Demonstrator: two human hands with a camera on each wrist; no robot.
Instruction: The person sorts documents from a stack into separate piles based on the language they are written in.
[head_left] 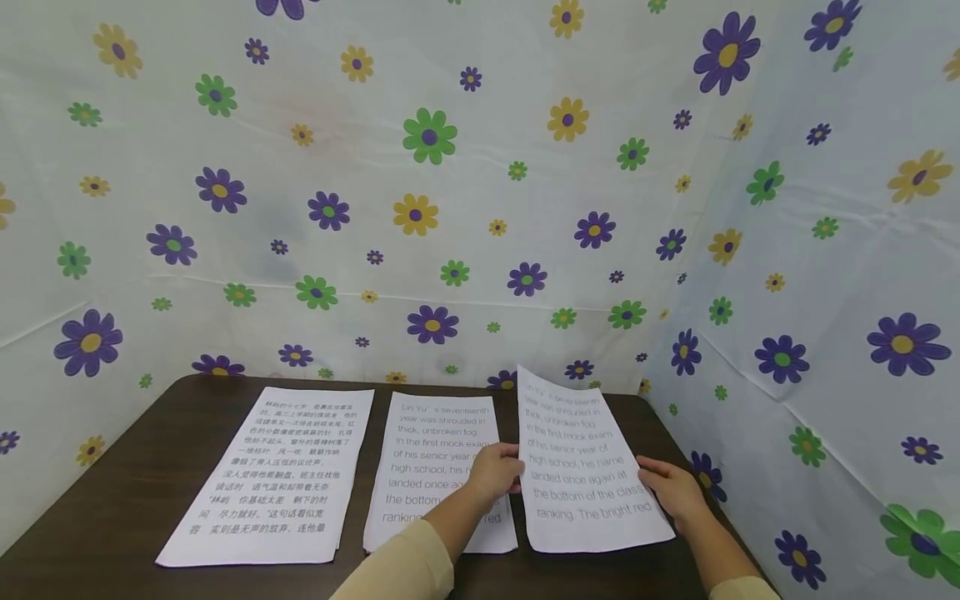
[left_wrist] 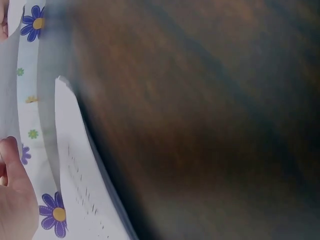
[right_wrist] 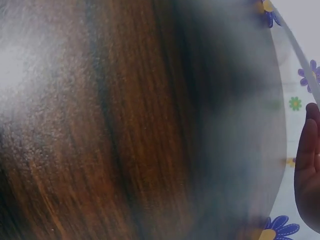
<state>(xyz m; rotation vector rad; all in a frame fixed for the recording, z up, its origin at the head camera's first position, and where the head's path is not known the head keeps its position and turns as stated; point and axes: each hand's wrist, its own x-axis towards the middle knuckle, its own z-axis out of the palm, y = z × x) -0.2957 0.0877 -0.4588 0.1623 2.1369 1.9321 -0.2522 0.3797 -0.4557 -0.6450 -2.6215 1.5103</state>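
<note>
A white printed sheet (head_left: 581,475) with English text is held up off the table at the right, its top leaning back. My left hand (head_left: 495,471) pinches its left edge, and my right hand (head_left: 672,490) pinches the right edge with thumb and fingers. Under my left forearm lies a stack of paper (head_left: 431,454) bearing the same English text, partly hidden by that arm. In the left wrist view, my left hand (left_wrist: 17,200) shows at the left border near the stack. The right wrist view catches part of my right hand (right_wrist: 307,175) at its right border.
Further left on the dark wooden table (head_left: 97,517) lies another stack of paper (head_left: 277,475), printed with Chinese text. A white flowered cloth (head_left: 465,183) hangs behind the table and along its right side, close to my right hand.
</note>
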